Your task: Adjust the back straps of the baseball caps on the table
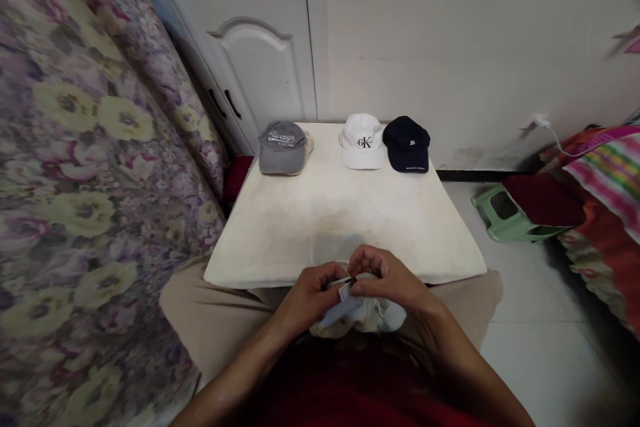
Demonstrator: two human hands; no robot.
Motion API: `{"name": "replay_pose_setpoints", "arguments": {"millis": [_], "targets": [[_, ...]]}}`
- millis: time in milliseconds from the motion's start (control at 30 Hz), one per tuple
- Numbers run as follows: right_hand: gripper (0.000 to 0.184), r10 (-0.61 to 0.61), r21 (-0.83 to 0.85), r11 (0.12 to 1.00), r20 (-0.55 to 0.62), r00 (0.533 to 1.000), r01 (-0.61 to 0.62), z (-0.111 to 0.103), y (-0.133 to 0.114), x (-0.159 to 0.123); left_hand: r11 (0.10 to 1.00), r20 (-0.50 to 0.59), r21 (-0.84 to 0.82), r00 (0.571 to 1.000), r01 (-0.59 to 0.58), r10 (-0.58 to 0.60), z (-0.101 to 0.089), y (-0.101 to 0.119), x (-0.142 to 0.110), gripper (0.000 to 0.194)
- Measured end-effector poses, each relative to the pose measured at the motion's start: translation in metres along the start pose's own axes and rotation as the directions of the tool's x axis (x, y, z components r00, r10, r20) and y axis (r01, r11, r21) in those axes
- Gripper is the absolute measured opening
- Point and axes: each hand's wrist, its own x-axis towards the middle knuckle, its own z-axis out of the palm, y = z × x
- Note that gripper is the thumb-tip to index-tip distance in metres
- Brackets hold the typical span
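Both my hands are closed on a pale cap (367, 317) held over my lap, just below the near edge of a white table (330, 220). My left hand (313, 297) pinches a small tag or strap part on the cap. My right hand (387, 280) curls over the cap from the right, fingertips meeting the left hand's. At the table's far edge lie a grey cap (283, 147) on the left, a white cap (361, 141) with black letters, and a dark navy cap (407, 145) beside it.
A flowered bedcover (85, 167) fills the left side. A white cabinet (250, 60) stands behind the table against a pale wall. To the right are a green stool (505, 217) with a dark red cushion and a striped colourful blanket (607, 173). Pale floor tiles lie at lower right.
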Motion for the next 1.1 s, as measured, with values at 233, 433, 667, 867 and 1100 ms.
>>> {"name": "replay_pose_setpoints", "arguments": {"millis": [233, 433, 667, 867, 1100], "targets": [[0.027, -0.010, -0.246, 0.969, -0.082, 0.997, -0.011, 0.005, -0.008, -0.005, 1.000, 0.055, 0.002, 0.998, -0.002, 0.002, -0.003, 0.009, -0.003, 0.028], [0.028, -0.023, -0.339, 0.941, -0.106, 0.994, -0.014, 0.012, -0.017, -0.008, 0.999, 0.054, -0.045, 0.999, -0.003, 0.005, -0.008, 0.010, -0.004, 0.028], [0.025, -0.085, -0.450, 0.893, -0.144, 0.986, 0.012, 0.018, -0.015, -0.007, 0.996, 0.057, 0.076, 0.998, -0.041, 0.037, -0.008, 0.016, -0.006, 0.035], [0.022, -0.111, -0.458, 0.889, -0.166, 0.980, 0.023, 0.016, -0.014, -0.007, 0.998, 0.083, 0.046, 0.995, -0.051, 0.048, -0.008, 0.019, -0.008, 0.028], [0.024, -0.038, 0.043, 0.998, 0.024, 0.999, 0.037, 0.002, -0.003, -0.005, 0.962, 0.077, -0.270, 0.997, 0.049, -0.029, -0.007, 0.006, -0.005, 0.024]]}}
